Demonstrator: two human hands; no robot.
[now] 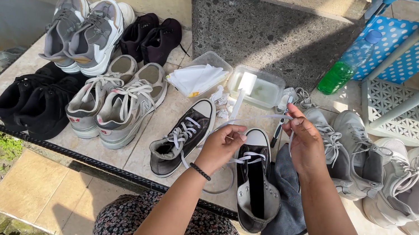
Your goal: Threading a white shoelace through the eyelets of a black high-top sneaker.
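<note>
white lace (254,120) is held taut between both hands, above a black high-top shoe (257,179) that lies directly beneath them with its toe pointing away from the person. the left hand (223,143) is closed on one end of the lace, pinched just over the toe cap, and the right hand (303,139) is closed on the other end, raised a little higher and farther out. only the lowest eyelets near the toe are seen to be threaded; the rest of the upper is gaping open with the tongue exposed, so the lacing is judged to be barely begun and most rows are left. the matching black shoe (182,138), just left of the left hand, is already laced partway. a dark grey cloth (286,204) is tucked under the right wrist. beyond the hands a clear plastic tub (257,87) of cloudy water is set, with a white brush handle standing in it. grey trainers (377,162) are lined up to the right of the right hand, and more pairs (110,98) are ranged well to the left
</note>
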